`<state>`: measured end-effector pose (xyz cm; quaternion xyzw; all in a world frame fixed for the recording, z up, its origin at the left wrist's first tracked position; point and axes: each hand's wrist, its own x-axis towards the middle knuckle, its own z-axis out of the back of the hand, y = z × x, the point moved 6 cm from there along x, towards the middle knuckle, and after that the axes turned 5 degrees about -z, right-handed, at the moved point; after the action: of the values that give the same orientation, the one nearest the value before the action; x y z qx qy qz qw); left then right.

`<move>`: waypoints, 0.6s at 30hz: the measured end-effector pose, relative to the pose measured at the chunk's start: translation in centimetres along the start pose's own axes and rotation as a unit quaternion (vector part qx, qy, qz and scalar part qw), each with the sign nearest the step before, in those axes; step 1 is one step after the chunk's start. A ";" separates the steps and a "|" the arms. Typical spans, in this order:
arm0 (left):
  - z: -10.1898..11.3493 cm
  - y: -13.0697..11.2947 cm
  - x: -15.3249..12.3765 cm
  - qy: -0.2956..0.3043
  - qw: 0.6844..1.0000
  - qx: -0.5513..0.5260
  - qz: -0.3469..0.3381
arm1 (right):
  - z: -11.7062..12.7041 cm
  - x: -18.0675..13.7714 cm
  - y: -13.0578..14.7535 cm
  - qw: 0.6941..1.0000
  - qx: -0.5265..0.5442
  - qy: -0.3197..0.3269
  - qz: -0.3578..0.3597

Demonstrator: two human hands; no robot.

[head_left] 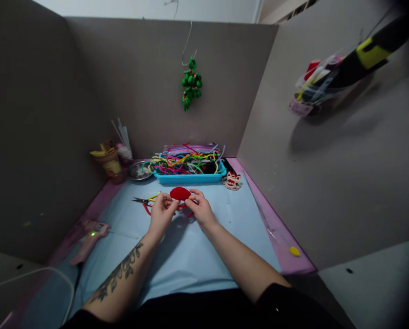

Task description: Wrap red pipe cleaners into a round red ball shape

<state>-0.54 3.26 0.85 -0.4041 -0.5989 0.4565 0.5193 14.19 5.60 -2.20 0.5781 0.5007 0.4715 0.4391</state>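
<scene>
Between my two hands, above the blue sheet (204,256), is a red fuzzy oval piece (180,193) that looks made of pipe cleaners. My left hand (162,211) pinches its left side with thumb and fingers. On the opposite side, my right hand (201,210) grips it the same way. Part of the piece's lower edge is hidden by my fingers. Just left of my left hand lie yellow-handled scissors (144,200), blades pointing left. A red pipe cleaner (146,209) lies beside them, and another red strip (190,214) shows under my right hand.
A blue tray (190,178) heaped with coloured pipe cleaners stands at the back. Right of it sits a small red-and-cream figure (231,181); left, a metal dish (140,171) and a cup (111,164). A pink glue gun (92,240) lies at left. A green ornament (192,84) hangs behind.
</scene>
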 end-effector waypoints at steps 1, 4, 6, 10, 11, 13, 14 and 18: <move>0.0 0.0 0.0 -0.002 1.000 0.000 0.001 | 0.0 0.0 0.0 1.000 0.000 0.000 -0.001; 0.0 -0.1 0.0 -0.003 1.000 -0.001 0.006 | 0.0 0.0 -0.1 1.000 -0.002 -0.002 -0.003; -0.1 0.1 0.1 -0.002 1.000 -0.001 0.011 | 0.0 0.0 -0.3 1.000 -0.003 -0.002 -0.002; 0.0 0.7 0.3 -0.007 1.000 -0.015 0.027 | 0.3 0.4 -0.9 0.999 0.018 -0.025 -0.011; 0.1 0.7 0.3 -0.014 0.999 -0.018 0.028 | 0.4 0.5 -1.0 0.999 0.026 -0.033 -0.014; 0.2 0.8 0.3 -0.027 0.999 -0.023 0.026 | 0.7 0.6 -1.1 0.998 0.035 -0.045 -0.017; 0.2 0.8 0.3 -0.029 0.999 -0.028 0.030 | 0.8 0.6 -1.0 0.998 0.033 -0.046 -0.015; 0.0 1.1 0.2 -0.018 0.995 -0.059 0.080 | 0.7 0.5 -0.3 1.000 -0.015 -0.019 0.007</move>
<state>-0.51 3.78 -0.17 -0.4721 -0.5999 0.4677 0.4454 14.88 6.06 -2.53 0.5838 0.4812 0.4705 0.4542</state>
